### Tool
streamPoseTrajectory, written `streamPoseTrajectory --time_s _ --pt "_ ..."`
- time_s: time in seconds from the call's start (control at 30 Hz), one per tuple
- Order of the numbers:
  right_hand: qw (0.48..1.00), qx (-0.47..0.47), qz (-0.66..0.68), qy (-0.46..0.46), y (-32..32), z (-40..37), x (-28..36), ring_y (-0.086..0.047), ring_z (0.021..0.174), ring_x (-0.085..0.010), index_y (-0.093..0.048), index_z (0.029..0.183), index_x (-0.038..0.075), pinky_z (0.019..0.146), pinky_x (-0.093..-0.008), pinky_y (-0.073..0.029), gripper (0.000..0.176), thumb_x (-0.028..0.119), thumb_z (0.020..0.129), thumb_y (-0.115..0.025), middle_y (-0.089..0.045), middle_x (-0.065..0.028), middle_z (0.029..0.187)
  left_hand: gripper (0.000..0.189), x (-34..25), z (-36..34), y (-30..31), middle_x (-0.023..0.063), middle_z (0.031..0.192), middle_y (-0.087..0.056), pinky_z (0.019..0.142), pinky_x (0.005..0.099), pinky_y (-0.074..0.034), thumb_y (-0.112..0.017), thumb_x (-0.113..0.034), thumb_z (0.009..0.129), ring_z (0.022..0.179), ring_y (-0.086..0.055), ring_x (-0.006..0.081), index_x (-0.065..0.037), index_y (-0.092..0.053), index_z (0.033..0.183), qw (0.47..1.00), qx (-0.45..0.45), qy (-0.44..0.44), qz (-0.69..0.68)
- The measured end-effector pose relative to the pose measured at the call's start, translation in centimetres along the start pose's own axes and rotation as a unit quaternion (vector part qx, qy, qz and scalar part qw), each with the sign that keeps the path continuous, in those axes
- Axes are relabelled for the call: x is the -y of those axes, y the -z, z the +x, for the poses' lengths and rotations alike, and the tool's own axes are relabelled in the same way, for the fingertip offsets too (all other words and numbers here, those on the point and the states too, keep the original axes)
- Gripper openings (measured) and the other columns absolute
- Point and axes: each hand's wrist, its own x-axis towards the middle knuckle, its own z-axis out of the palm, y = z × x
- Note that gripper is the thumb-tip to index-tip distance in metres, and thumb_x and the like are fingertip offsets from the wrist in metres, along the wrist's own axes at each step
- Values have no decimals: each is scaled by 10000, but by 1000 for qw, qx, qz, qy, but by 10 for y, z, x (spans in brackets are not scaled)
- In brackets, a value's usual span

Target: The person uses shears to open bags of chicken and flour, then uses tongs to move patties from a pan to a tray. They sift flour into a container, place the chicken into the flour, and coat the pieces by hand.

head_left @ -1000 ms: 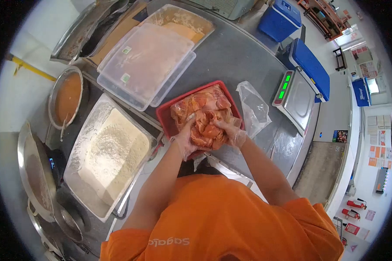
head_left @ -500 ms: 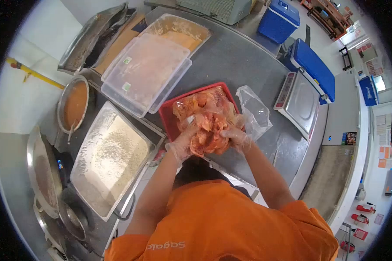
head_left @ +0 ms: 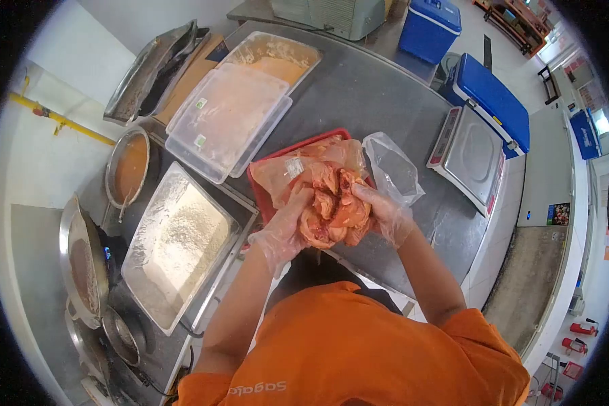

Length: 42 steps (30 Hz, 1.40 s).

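Note:
Both of my hands wear clear plastic gloves and grip one large piece of raw chicken (head_left: 333, 213). My left hand (head_left: 287, 220) wraps its left side, and my right hand (head_left: 384, 211) holds its right side. The flesh is orange-pink and spread apart between my thumbs, with a dark red groove in the middle. Behind it is a red tray (head_left: 260, 196), partly hidden by a clear plastic bag (head_left: 284, 174) with a white label and more raw meat in or under it. Another clear bag (head_left: 391, 166) lies crumpled on the metal table right of the tray.
A tub of pale flour (head_left: 179, 243) stands at left beside a pot of orange-brown liquid (head_left: 128, 169). Lidded plastic containers (head_left: 227, 122) sit behind, near a second tub (head_left: 281, 57). At right are a weighing scale (head_left: 470, 155) and a blue cooler (head_left: 490, 101). Pans (head_left: 81, 264) line the far left.
The chicken piece has come slightly toward me and is opened wider between my hands. More of the labelled bag over the tray now shows. The view has shifted a little.

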Motion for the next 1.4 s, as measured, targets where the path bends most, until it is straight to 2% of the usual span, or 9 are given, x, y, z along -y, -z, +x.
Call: streamPoseTrajectory --time_s 0.2,0.27,0.37,0.53,0.73,0.87,0.93,1.03,1.4 --pt "998 -37 -43 40 15 -6 -13 -622 1119 -225 -436 1392 86 934 -400 -528 647 408 884 -674 -588 -90 1268 560 41 34 30 120 1405 -489 991 428 -519 -540 -384 988 1245 -540 272 -98 -369 1438 988 96 20 -123" --pt "996 -55 -55 42 22 -15 -17 -619 1121 -224 -434 1394 93 931 -411 -528 655 413 878 -679 -587 -90 1269 561 56 39 38 124 1422 -476 1042 458 -473 -510 -395 994 1276 -509 293 -117 -347 1454 979 125 83 -136" --pt "996 -87 -12 14 47 -22 -16 -566 1214 -279 -401 1410 37 1036 -446 -467 683 357 878 -685 -551 -145 1334 572 61 50 24 128 1408 -491 1035 448 -479 -535 -389 983 1259 -526 281 -99 -359 1444 982 135 77 -103" --pt "989 -107 0 106 18 -46 7 -613 1136 -231 -493 1352 53 968 -375 -505 590 331 874 -699 -601 -110 1268 498 39 39 -9 121 1381 -519 1051 422 -465 -498 -334 1011 1231 -550 253 -69 -392 1419 986 143 40 -77" --pt "977 -106 -82 165 -40 -26 -2 -609 1134 -229 -493 1347 60 949 -376 -513 553 266 877 -697 -612 -94 1231 514 14 29 33 101 1388 -492 1029 400 -492 -496 -328 1015 1244 -537 241 -118 -329 1453 974 175 68 -126" --pt "983 -92 -80 139 -98 -17 1 -555 1208 -274 -357 1424 27 1000 -430 -489 652 182 869 -662 -524 -136 1332 570 -29 -20 40 113 1437 -445 1019 429 -495 -480 -352 1020 1271 -509 273 -107 -262 1486 988 127 -5 -93" --pt "980 -27 -78 180 -151 -17 6 -607 1108 -197 -426 1392 44 940 -360 -507 615 199 859 -690 -597 -77 1221 627 -52 -55 54 122 1438 -435 1005 434 -495 -464 -365 1025 1308 -468 280 -108 -180 1523 990 93 -49 -91" --pt "987 -2 -125 106 -220 -9 13 -601 1110 -191 -419 1396 39 952 -347 -500 661 168 823 -721 -598 -71 1216 639 -99 -133 76 120 1433 -436 1033 412 -461 -463 -361 1026 1327 -444 261 -90 -176 1528 987 30 -159 -11" --pt "943 233 -238 -26 -411 118 -116 -598 1113 -186 -437 1377 61 963 -339 -490 660 147 803 -751 -600 -58 1215 616 -151 -288 255 127 1472 -398 1059 372 -423 -476 -345 1023 1333 -429 241 -76 -234 1521 944 -206 -247 -70"
